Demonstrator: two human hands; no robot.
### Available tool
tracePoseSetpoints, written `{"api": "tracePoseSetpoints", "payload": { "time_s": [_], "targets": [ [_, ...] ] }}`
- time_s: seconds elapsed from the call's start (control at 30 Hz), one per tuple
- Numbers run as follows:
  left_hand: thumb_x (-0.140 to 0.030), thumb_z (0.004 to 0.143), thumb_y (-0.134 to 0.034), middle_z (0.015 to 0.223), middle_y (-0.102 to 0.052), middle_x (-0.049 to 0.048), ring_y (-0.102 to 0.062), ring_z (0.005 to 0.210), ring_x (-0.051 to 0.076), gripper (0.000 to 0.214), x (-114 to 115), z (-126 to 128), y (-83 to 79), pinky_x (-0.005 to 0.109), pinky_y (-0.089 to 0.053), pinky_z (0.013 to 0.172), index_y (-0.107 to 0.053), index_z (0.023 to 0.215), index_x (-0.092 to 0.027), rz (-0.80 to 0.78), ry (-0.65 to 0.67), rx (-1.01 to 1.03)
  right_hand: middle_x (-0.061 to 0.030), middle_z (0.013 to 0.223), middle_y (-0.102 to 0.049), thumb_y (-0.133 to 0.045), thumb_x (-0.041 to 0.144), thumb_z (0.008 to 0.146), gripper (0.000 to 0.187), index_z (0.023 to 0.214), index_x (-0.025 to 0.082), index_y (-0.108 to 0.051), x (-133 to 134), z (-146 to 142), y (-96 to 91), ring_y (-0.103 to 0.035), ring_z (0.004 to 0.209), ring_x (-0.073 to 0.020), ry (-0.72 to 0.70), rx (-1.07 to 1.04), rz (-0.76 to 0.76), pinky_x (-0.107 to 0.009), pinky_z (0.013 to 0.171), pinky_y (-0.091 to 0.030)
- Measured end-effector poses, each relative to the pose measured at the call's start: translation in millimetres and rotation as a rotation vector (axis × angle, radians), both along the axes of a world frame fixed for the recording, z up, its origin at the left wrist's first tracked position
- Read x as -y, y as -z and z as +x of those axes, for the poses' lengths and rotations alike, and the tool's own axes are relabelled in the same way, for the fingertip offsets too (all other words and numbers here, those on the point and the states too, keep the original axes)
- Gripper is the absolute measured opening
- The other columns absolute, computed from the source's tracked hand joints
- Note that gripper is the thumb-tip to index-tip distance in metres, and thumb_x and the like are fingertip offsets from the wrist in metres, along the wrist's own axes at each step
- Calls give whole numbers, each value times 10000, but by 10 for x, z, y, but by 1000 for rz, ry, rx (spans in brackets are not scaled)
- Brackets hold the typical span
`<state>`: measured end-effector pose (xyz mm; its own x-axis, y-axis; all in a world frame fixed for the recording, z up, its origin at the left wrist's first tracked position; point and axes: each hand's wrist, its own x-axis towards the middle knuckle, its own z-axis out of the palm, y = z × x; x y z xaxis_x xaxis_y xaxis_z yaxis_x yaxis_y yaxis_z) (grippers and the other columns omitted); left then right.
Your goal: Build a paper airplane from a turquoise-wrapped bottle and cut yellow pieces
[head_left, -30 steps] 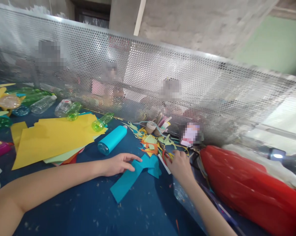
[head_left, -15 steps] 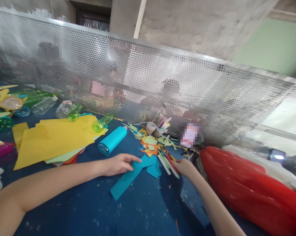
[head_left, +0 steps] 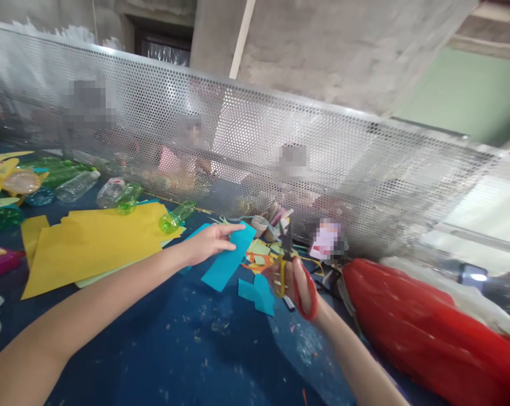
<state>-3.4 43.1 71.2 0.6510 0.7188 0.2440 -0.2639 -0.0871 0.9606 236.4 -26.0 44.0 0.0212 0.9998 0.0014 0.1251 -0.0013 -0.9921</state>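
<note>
My left hand [head_left: 206, 242] is closed on a strip of teal paper [head_left: 229, 260] and holds it up off the blue table [head_left: 162, 349]. My right hand [head_left: 295, 282] grips a pair of scissors [head_left: 289, 270] with one yellow and one red handle, blades pointing up, just right of the strip. More teal paper scraps [head_left: 257, 293] lie on the table below both hands. A heap of coloured paper offcuts [head_left: 261, 251] sits behind the scissors.
Yellow paper sheets [head_left: 89, 242] lie at the left, with plastic bottles [head_left: 75, 183] behind them. A red plastic bag [head_left: 424, 327] bulges at the right. A perforated metal screen [head_left: 255, 141] runs along the table's far edge, with people behind it.
My left hand has lifted the teal strip off the table. My right hand has picked the scissors out of the clutter and raised them beside the strip.
</note>
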Motion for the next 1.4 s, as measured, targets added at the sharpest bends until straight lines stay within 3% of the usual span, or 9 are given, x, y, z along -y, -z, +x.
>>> {"api": "tracePoseSetpoints", "payload": {
  "time_s": [0.07, 0.17, 0.37, 0.6, 0.73, 1.2, 1.4],
  "targets": [
    [-96, 707, -620, 1306, -508, 51, -514, 1093, 207, 566, -46, -23, -24, 345, -392, 913, -526, 1243, -252, 66, -34, -5, 7, 595, -532, -359, 786, 698, 588, 673, 215, -497, 99, -91, -38, -549, 527, -150, -115, 30, -25, -296, 545, -484],
    [-100, 717, -627, 1391, -420, 39, -423, 1215, 223, 586, -112, -110, -57, 375, -320, 1004, -498, 1268, -253, 198, -94, -78, 57, 509, -419, -318, 739, 765, 559, 647, 212, -463, 208, -149, -88, -414, 396, -96, -208, 161, -41, -239, 422, -402],
    [-98, 726, -620, 1417, -382, 42, -404, 1232, 226, 624, -160, -257, -133, 391, -320, 1008, -450, 1305, -258, 265, -47, -206, 37, 466, -474, -276, 673, 829, 554, 589, 213, -470, 356, -222, -251, -466, 402, -115, -325, 415, -38, -248, 446, -405],
    [-94, 733, -617, 1360, -453, 33, -550, 1040, 191, 652, -97, -243, -125, 352, -431, 878, -424, 1317, -311, 311, 157, -334, 23, 439, -494, -374, 636, 822, 495, 556, 239, -507, 425, -273, -220, -480, 399, -133, -350, 467, -19, -275, 471, -425],
    [-99, 740, -615, 1346, -469, 34, -546, 1052, 194, 639, -70, -239, -129, 350, -433, 879, -427, 1317, -300, 294, 242, -324, 18, 480, -509, -352, 630, 833, 487, 596, 236, -512, 435, -271, -199, -485, 413, -136, -368, 487, -29, -274, 468, -416],
    [-119, 725, -639, 1172, -593, 33, -581, 884, 153, 647, -58, -237, -112, 311, -442, 795, -435, 1315, -288, 234, 288, -345, 17, 525, -523, -406, 610, 822, 444, 637, 227, -533, 455, -300, -182, -508, 427, -132, -332, 460, -39, -257, 421, -421],
    [-110, 730, -632, 1248, -546, 22, -561, 986, 168, 640, -79, -234, -87, 315, -431, 841, -438, 1310, -301, 215, 316, -327, 17, 491, -511, -373, 665, 799, 499, 600, 228, -510, 476, -365, -247, -500, 399, -133, -296, 492, -44, -262, 410, -401]
  ]
}}
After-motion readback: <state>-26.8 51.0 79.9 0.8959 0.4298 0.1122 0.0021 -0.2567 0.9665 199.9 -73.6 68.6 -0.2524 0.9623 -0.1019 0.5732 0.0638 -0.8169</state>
